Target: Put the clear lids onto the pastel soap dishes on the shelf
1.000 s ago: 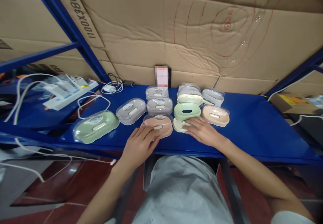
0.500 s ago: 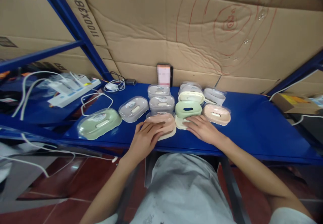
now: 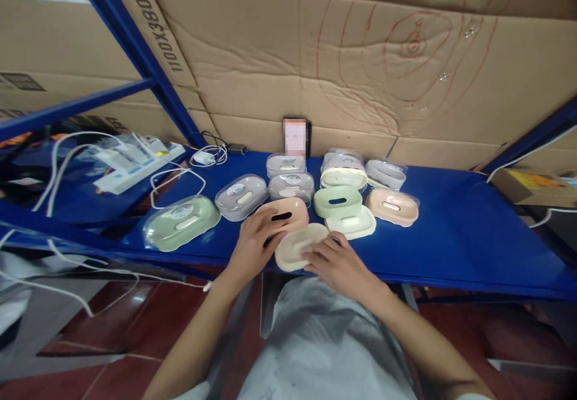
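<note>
My left hand point(image 3: 259, 241) is closed on the rim of a peach soap dish point(image 3: 295, 208) with a dark oval slot. My right hand point(image 3: 339, 265) grips a cream oval tray point(image 3: 293, 253), tilted at the table's front edge, just in front of the peach dish. Behind my right hand a second cream tray point(image 3: 356, 223) lies partly under a green slotted dish point(image 3: 331, 200). To the right sits a peach dish with a clear cover point(image 3: 394, 206). Left of my hands are a grey covered dish point(image 3: 242, 196) and a green covered dish point(image 3: 180, 226).
More grey covered dishes point(image 3: 292, 185) stand at the back of the blue table point(image 3: 451, 226). A phone point(image 3: 296, 137) leans on the cardboard wall point(image 3: 252, 57). White cables and a power strip point(image 3: 135, 172) lie at the left, a small carton point(image 3: 532, 187) at the right.
The cream tray has come out from beneath the peach dish toward me, now in my right hand. That hand moved left, off the other cream tray. The peach dish's slot now shows.
</note>
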### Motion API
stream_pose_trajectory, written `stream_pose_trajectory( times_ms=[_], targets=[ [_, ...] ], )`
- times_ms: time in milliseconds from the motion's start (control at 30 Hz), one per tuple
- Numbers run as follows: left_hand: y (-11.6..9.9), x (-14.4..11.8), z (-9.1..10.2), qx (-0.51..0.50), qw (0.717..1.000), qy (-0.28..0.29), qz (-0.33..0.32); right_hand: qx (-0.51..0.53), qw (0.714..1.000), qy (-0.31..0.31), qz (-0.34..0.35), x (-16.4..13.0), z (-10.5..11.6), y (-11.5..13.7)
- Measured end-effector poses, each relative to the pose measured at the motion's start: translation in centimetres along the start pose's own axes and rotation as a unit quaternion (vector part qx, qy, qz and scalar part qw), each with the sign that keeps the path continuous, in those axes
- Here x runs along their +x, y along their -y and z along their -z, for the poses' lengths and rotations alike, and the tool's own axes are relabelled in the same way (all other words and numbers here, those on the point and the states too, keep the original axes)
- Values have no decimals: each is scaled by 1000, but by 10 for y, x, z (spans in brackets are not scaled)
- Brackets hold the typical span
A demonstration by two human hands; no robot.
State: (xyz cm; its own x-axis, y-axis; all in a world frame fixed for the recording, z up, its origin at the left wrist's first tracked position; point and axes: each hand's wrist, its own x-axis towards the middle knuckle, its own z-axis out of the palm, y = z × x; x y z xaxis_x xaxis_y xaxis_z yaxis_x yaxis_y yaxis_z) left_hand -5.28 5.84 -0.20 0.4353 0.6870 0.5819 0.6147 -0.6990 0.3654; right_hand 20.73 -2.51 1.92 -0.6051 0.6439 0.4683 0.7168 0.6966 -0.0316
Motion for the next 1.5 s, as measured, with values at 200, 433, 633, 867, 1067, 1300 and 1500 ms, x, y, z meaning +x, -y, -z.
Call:
stream_pose_trajectory(
  times_ms=[200, 433, 633, 867, 1067, 1300, 1500],
  targets=[
    [-13, -3, -7, 4, 1000, -1, -10, 37, 999, -26, -2, -51, 30, -11],
    [-17, 3, -9, -49, 994, -3, 102, 20, 995, -52, -80, -93, 41, -30],
    [-37, 2, -16, -87, 990, 54, 98, 84, 982, -61, -158, -121, 55, -59],
    [-62, 8, -30, -80, 991, 100, 43, 35, 937, -234, -257, -155, 80, -98],
    [-80, 28, -47, -94, 985, 147, -4, -161, 879, -234, -383, -184, 94, -170],
    [-105, 56, -89, -71, 987, 145, -19, -90, 891, -153, -418, -178, 78, -217],
    [-106, 72, -78, -49, 990, 131, -35, -33, 866, -131, -482, -189, 69, -204]
  ],
)
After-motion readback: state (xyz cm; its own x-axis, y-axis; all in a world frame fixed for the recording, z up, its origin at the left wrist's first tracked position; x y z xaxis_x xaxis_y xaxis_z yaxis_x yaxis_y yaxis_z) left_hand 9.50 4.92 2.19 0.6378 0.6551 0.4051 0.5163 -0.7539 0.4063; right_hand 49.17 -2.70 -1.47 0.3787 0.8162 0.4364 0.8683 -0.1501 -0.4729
